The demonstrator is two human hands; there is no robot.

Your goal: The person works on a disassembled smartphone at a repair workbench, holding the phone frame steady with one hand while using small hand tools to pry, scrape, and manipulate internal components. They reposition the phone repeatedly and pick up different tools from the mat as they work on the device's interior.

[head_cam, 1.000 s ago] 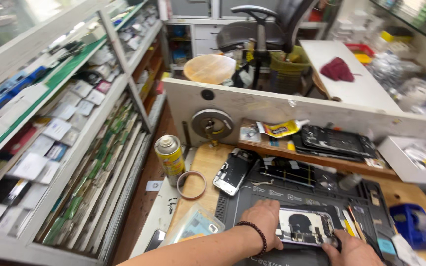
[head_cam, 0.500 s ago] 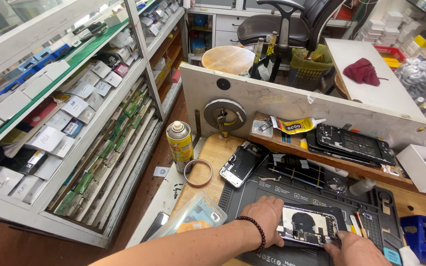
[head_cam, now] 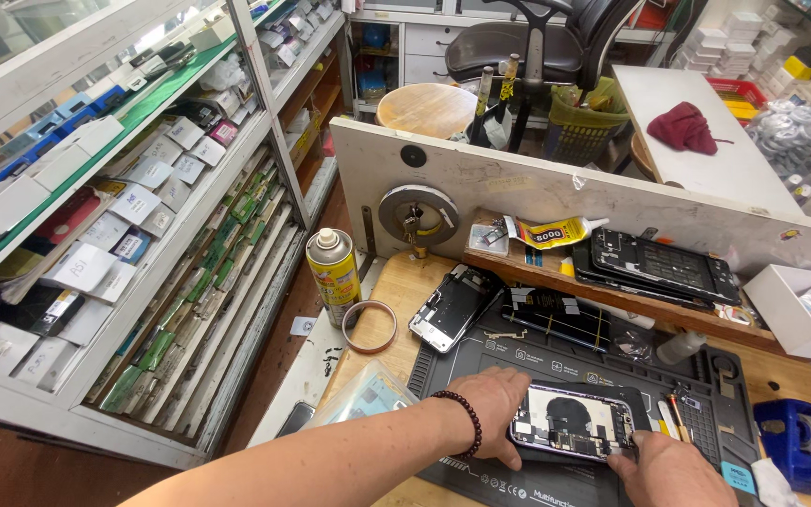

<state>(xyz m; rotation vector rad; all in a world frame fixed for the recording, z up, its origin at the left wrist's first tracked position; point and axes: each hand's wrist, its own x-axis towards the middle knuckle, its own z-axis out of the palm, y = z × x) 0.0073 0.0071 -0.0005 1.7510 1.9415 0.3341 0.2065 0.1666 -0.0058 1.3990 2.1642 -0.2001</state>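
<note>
An opened phone (head_cam: pixel 572 422) is held flat on a dark work mat (head_cam: pixel 556 361), gripped at its left edge by the left hand (head_cam: pixel 492 406) and at its lower right corner by the right hand (head_cam: pixel 670 467). A yellow spray can (head_cam: pixel 333 275) stands nearby.

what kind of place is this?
Likely a phone repair shop: an opened phone lies on a dark repair mat, more phone parts sit on a ledge, and boxed stock fills glass shelves.
</note>
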